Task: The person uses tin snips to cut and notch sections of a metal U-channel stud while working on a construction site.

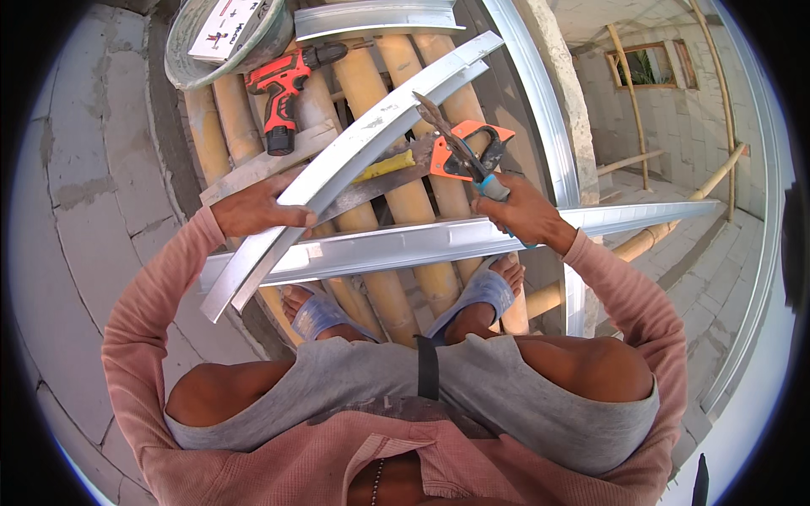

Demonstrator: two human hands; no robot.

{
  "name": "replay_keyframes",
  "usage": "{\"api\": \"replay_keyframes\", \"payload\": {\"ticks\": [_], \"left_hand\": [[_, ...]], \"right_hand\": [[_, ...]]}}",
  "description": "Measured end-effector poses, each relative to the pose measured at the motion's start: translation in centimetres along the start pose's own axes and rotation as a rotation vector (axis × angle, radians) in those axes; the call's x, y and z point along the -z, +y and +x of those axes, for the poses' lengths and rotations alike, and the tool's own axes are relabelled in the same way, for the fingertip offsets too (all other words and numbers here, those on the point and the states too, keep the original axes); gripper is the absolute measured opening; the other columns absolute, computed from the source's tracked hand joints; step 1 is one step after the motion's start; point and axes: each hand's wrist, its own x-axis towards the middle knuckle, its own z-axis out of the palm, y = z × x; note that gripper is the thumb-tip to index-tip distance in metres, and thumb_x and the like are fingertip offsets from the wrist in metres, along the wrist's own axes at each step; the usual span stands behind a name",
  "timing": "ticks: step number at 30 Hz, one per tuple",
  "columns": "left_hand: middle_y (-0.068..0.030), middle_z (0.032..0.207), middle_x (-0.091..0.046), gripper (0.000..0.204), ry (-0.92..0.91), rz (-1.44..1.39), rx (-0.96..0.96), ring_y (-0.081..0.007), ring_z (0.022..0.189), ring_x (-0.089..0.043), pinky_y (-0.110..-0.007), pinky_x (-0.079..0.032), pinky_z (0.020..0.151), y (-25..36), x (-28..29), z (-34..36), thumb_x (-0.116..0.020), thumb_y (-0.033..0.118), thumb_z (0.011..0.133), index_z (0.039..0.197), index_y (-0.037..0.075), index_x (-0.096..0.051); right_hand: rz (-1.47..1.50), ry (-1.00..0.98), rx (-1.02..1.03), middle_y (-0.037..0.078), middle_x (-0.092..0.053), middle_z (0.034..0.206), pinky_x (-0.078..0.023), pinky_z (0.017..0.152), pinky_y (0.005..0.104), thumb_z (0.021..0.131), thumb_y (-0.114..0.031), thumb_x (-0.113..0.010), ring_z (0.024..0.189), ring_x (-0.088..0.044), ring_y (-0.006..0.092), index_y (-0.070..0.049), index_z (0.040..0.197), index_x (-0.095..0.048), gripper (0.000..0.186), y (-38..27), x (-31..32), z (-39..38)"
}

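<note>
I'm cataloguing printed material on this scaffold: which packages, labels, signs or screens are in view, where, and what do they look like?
Printed card or box: upper left, lying in a round grey bucket beside the red-and-black drill; flat, rectangular, white with small red and dark markings.
No screens or signs visible.

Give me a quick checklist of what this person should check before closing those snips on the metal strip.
1. Left hand grips the metal strip: ok.
2. Right hand holds the snips: ok.
3. Blades set against the strip's edge: ok.
4. Left fingers away from the blades: ok.
5. Feet in open sandals under the work: not ok.
6. Cut mark on the strip: cannot tell.
</note>
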Motion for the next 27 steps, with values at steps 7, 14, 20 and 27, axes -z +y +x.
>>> {"api": "replay_keyframes", "payload": {"ticks": [7,14,20,27], "left_hand": [[-0.01,0.109,-0.073,0.089,0.017,-0.008,0.034,-0.0183,0.109,-0.063,-0.033,-0.047,0.101,1.7,0.0,-0.1,-0.077,0.046,0.09,0.159,0.005,-0.037],[-0.0164,0.135,-0.063,0.089,0.042,0.11,0.023,-0.0246,0.123,-0.057,-0.036,-0.043,0.108,0.8,-0.1,-0.3,-0.077,0.046,0.088,0.158,0.005,-0.04],[-0.0193,0.142,-0.058,0.09,-0.011,0.104,0.062,-0.0273,0.129,-0.054,-0.037,-0.04,0.112,2.6,-1.4,-0.5,-0.076,0.041,0.088,0.16,0.005,-0.036],[-0.0195,0.145,-0.057,0.094,-0.005,0.141,-0.002,-0.0288,0.132,-0.053,-0.037,-0.04,0.114,3.9,0.0,-0.9,-0.076,0.041,0.088,0.162,0.005,-0.031]], "right_hand": [[-0.129,0.062,0.006,0.019,-0.069,0.077,-0.051,0.075,0.0432,0.086,-0.04,-0.067,0.074,-0.068,0.0293,0.005,0.102,-0.064,0.047,-1.0,0.8,-0.1],[0.053,-0.038,-0.011,0.026,-0.073,0.101,-0.049,0.097,0.0392,0.083,-0.068,-0.07,0.104,-0.07,0.0317,0.018,0.154,-0.03,0.119,-0.3,0.5,0.3],[0.114,-0.006,-0.045,0.032,-0.068,0.119,-0.045,0.105,0.0415,0.081,-0.078,-0.069,0.122,-0.065,0.0374,0.015,0.154,-0.033,0.124,1.6,-0.3,0.6],[-0.043,-0.107,-0.067,0.037,-0.062,0.131,-0.045,0.107,0.0415,0.079,-0.071,-0.075,0.128,-0.061,0.039,0.006,0.157,-0.036,0.116,-3.2,1.8,-0.5]]}}
